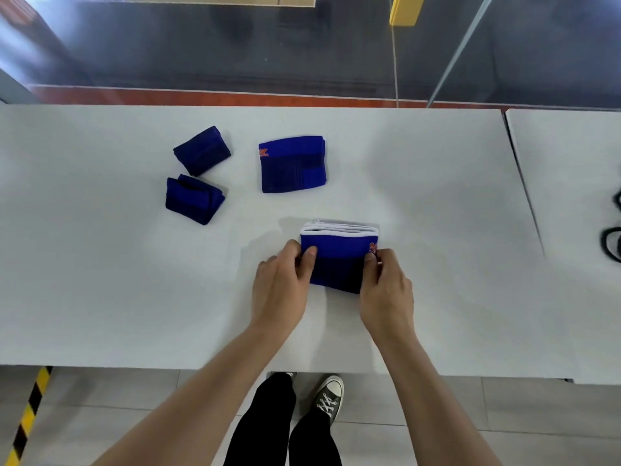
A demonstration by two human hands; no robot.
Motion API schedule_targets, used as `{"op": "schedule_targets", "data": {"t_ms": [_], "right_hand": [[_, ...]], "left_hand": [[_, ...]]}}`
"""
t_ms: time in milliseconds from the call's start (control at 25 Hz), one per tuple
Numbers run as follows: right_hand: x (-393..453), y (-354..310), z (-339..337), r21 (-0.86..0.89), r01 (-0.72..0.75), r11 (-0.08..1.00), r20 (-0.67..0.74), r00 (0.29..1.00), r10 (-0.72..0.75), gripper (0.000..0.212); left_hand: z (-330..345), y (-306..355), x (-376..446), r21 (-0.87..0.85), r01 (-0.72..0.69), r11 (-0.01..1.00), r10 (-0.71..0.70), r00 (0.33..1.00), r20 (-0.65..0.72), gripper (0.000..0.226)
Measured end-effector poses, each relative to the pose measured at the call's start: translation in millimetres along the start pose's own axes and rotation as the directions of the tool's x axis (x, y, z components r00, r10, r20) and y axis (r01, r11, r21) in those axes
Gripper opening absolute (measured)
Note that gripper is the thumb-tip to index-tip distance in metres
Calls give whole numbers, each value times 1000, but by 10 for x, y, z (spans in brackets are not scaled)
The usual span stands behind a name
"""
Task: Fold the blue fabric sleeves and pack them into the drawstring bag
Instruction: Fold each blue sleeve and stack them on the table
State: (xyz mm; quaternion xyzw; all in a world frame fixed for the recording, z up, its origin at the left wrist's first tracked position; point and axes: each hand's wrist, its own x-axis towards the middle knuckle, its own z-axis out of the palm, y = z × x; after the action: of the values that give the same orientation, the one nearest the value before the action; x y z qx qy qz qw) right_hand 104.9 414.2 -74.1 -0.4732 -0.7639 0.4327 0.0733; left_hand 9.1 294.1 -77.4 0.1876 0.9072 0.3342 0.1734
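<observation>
A folded blue sleeve (337, 260) with an orange logo lies on the white table (100, 280), resting on something white (339, 228) that shows at its far edge; whether that is the drawstring bag I cannot tell. My left hand (282, 290) grips the sleeve's left side and my right hand (386, 290) grips its right side. Another folded blue sleeve (292, 164) lies flat further back. Two smaller dark blue folded sleeves lie at the left, one at the back (201, 151) and one nearer (194, 200).
A second white table (571, 196) adjoins on the right, with black cables (611, 237) at its edge. Beyond the far table edge is a glass partition. A yellow-black floor stripe (27, 418) runs at lower left.
</observation>
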Motion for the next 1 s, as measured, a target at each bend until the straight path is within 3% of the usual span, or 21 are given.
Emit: {"op": "schedule_targets", "data": {"t_ms": [200,320,360,440,480,560,680,760,880,1000], "right_hand": [[79,33,28,18,-136,991,-60,989,137,32],[135,24,81,-18,-167,986,-89,982,165,33],[159,14,98,-42,-177,983,-98,980,172,32],[163,0,120,-88,-190,978,-108,978,181,31],[169,-15,127,-95,-192,977,-115,977,181,31],[172,-22,154,-115,-187,976,-141,975,170,28],[136,-29,184,-167,-77,983,-232,972,37,17],[99,42,203,-352,92,932,-271,942,-195,22],[29,231,238,-531,336,778,-67,898,-434,44],[25,367,190,-543,386,746,37,898,-438,51]], "left_hand": [[97,42,149,142,14,990,-9,999,-37,39],[118,73,157,147,26,989,-11,994,-105,28],[131,86,146,143,-28,989,50,986,-158,24],[187,74,81,281,-259,924,320,926,-200,25],[232,43,59,381,-380,843,460,876,-146,29],[299,-54,71,487,-469,737,538,843,-4,37],[363,-151,63,495,-414,764,430,898,87,45],[400,-149,49,465,-409,785,398,909,127,48],[382,-144,87,468,-404,786,364,914,177,52],[338,-147,107,525,-406,748,352,913,204,54]]}}
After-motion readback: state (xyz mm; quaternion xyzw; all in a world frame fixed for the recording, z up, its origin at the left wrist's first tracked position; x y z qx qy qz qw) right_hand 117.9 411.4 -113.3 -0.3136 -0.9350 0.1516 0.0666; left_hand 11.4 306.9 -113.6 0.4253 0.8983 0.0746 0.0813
